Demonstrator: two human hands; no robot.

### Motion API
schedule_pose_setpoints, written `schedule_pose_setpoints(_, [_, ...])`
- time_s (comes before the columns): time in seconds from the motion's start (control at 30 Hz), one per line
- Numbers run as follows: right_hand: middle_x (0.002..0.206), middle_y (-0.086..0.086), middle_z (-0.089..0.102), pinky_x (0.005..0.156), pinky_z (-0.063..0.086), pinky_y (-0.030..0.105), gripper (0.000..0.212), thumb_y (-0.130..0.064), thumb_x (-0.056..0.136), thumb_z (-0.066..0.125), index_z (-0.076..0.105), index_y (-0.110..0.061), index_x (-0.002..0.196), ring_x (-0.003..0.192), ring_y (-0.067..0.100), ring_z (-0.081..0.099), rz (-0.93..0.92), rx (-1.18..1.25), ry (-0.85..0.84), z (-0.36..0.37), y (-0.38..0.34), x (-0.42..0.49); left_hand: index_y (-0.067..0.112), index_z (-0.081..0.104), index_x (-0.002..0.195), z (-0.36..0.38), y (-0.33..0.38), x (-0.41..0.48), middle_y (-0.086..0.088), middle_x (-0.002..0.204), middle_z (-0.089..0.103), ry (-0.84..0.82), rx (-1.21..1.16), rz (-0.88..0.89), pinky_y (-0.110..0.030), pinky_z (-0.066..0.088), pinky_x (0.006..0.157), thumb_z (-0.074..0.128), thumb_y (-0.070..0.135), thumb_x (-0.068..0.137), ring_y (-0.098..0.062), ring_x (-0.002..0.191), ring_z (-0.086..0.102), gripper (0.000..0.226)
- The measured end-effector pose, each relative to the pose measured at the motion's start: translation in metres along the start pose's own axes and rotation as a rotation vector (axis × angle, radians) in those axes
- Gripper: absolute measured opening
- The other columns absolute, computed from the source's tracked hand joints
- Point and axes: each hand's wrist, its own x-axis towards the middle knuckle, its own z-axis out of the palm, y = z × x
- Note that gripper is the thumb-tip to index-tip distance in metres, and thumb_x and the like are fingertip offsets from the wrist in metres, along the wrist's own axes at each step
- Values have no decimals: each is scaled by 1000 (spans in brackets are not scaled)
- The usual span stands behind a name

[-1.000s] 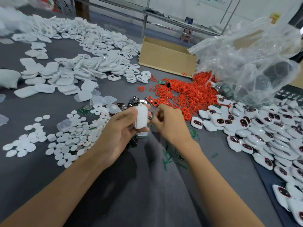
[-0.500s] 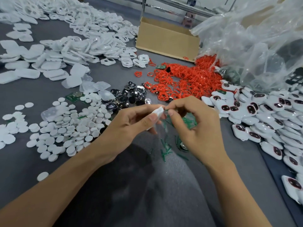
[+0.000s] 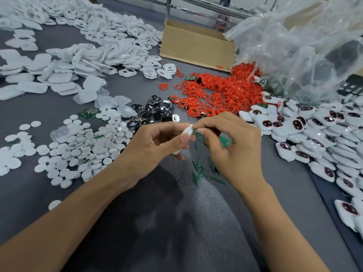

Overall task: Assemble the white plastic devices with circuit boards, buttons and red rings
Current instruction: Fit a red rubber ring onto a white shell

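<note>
My left hand (image 3: 157, 143) grips a white plastic device shell (image 3: 187, 130) edge-on, thumb on its near side. My right hand (image 3: 231, 142) pinches at the shell's top edge with thumb and forefinger; what sits between them is hidden. Behind the hands lies a heap of red rings (image 3: 218, 91). Dark shiny button pieces (image 3: 155, 110) lie in a cluster left of the rings. A green circuit board (image 3: 89, 113) rests among white round discs (image 3: 78, 148). Assembled white devices (image 3: 318, 130) with dark windows pile up at the right.
Empty white shells (image 3: 94, 50) cover the table's far left. A cardboard box (image 3: 196, 47) stands at the back, with a clear plastic bag (image 3: 298, 46) to its right. Small green offcuts (image 3: 200, 171) litter the grey cloth under my hands.
The shell has turned from flat-on in my left hand to edge-on, and my right hand has closed in on its top edge. The view has dipped and moved closer to the table.
</note>
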Motion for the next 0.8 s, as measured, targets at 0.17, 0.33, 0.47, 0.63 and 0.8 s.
schedule_pose_setpoints(0.17, [73,0,66,70,39,9,15,6,77,70,74,-8,79,68,7,52,31,-43,1,5,2,-4,23,77,98,-2,-2,-1,-20,96,70,19,63,-41,-28,57,65,73,33,74,-22,83,65,26])
schedule_pose_setpoints(0.33, [73,0,67,66,42,15,13,3,78,70,73,-9,78,65,8,52,55,-86,11,10,1,-6,13,77,92,0,-3,0,-20,92,71,52,54,-68,-26,56,61,69,33,76,-21,80,66,26])
schedule_pose_setpoints(0.47, [73,-3,69,64,48,20,10,0,77,73,71,-10,80,65,8,59,89,-58,43,11,-1,-6,10,76,93,-1,0,0,-14,91,73,78,8,-97,-25,56,61,69,36,74,-20,81,67,32])
schedule_pose_setpoints(0.63, [71,-2,62,61,43,24,10,-1,80,71,68,-10,78,64,8,48,44,-104,-10,10,2,-7,5,74,96,0,2,0,-16,90,73,65,27,-148,-25,55,59,68,35,73,-20,78,65,38])
schedule_pose_setpoints(0.8, [72,0,56,66,34,19,11,2,82,65,65,-7,77,70,15,46,-1,-128,-27,14,1,-8,2,74,89,0,6,-2,-19,89,72,58,-12,-210,-26,54,56,69,38,69,-18,73,64,41])
